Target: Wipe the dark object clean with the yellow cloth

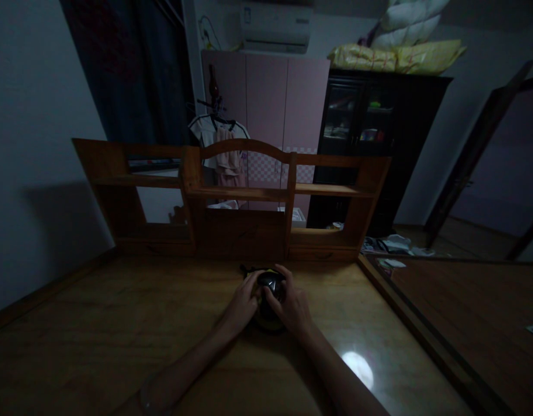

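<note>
A glossy, rounded black object [271, 281], shaped somewhat like a computer mouse, is between my hands; its exact kind is too dark to make out. My left hand [243, 301] grips its left side with bent fingers. My right hand [294, 303] closes on it from the right, with the thumb across its front and the fingers at its far side. Under and around it lies a dark item with yellow parts [268, 323], perhaps a small pouch, resting on the wooden bed board [197, 323]. My hands hide much of both things.
Ahead stands a wooden headboard shelf [244, 192] with open compartments. To the right runs a raised wooden edge [405, 312], with a brown surface [469, 306] beyond it. A white wall [41, 173] borders the left. Behind are a pink wardrobe [266, 98] and a black cabinet [413, 115].
</note>
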`<state>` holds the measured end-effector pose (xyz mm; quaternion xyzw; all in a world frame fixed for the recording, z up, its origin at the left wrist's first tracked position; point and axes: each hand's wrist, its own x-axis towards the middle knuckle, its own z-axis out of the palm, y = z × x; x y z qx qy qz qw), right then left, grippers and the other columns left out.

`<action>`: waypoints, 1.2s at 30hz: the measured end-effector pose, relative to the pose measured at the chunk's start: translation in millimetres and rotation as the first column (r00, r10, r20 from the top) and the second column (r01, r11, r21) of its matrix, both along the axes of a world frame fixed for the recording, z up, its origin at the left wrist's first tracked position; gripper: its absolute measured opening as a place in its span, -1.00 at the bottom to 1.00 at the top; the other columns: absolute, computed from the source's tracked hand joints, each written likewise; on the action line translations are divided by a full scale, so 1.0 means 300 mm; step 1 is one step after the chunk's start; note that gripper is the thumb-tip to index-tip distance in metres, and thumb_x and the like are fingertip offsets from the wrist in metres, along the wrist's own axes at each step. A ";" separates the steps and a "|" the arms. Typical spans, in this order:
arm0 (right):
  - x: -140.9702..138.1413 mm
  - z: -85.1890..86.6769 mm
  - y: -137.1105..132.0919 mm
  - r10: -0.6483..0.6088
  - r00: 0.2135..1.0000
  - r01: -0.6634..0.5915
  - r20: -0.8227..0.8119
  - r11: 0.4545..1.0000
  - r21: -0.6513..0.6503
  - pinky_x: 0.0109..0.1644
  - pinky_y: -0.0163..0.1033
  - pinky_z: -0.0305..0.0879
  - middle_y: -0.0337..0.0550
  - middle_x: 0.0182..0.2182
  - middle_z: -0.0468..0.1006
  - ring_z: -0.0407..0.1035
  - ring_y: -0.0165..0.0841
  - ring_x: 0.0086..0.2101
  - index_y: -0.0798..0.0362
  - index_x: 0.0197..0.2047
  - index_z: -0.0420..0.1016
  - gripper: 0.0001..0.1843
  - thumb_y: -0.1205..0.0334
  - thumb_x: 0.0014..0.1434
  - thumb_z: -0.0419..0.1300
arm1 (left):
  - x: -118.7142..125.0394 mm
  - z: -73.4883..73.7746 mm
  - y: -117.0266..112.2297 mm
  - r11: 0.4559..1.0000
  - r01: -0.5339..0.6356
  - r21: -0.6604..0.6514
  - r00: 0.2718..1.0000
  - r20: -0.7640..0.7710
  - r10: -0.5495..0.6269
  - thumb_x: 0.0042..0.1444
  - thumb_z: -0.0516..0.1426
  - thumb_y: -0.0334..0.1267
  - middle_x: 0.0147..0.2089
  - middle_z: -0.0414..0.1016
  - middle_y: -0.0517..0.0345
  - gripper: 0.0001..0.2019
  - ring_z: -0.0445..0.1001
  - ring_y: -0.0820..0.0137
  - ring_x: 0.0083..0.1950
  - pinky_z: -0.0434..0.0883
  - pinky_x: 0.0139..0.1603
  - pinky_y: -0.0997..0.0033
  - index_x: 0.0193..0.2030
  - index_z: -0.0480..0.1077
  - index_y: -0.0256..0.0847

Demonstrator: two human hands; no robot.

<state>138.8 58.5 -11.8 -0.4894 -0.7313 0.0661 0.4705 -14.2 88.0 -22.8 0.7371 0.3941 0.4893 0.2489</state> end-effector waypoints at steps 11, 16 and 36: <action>-0.003 -0.004 0.006 -0.003 1.000 0.003 -0.006 1.000 0.005 -0.46 -0.34 0.30 -0.16 -0.37 0.50 0.44 -0.30 -0.46 0.03 0.23 0.04 -0.37 0.05 0.17 0.13 | 0.001 0.006 -0.009 0.999 0.003 -0.037 1.000 0.023 -0.002 0.03 -0.01 -0.47 0.08 0.39 0.07 -0.57 0.33 0.27 0.11 0.25 0.15 0.21 0.07 0.28 -0.12; -0.002 -0.010 0.012 0.003 1.000 -0.003 0.010 1.000 0.019 -0.50 -0.36 0.27 -0.17 -0.41 0.48 0.42 -0.33 -0.50 0.06 0.23 0.05 -0.35 0.02 0.15 0.14 | -0.002 -0.002 0.003 0.999 -0.019 -0.038 1.000 0.020 0.019 -0.03 -0.01 -0.51 0.06 0.40 0.08 -0.53 0.34 0.27 0.10 0.25 0.15 0.19 0.06 0.29 -0.13; 0.004 -0.030 0.035 -0.033 0.994 0.027 0.103 0.998 0.051 -0.49 -0.38 0.21 -0.23 -0.44 0.46 0.35 -0.38 -0.53 0.04 0.26 0.03 -0.22 0.00 0.06 0.23 | -0.015 -0.012 0.013 0.996 -0.025 -0.084 0.999 0.026 0.027 -0.20 -0.05 -0.59 0.01 0.43 0.10 -0.43 0.37 0.28 0.06 0.27 0.12 0.23 0.02 0.28 -0.15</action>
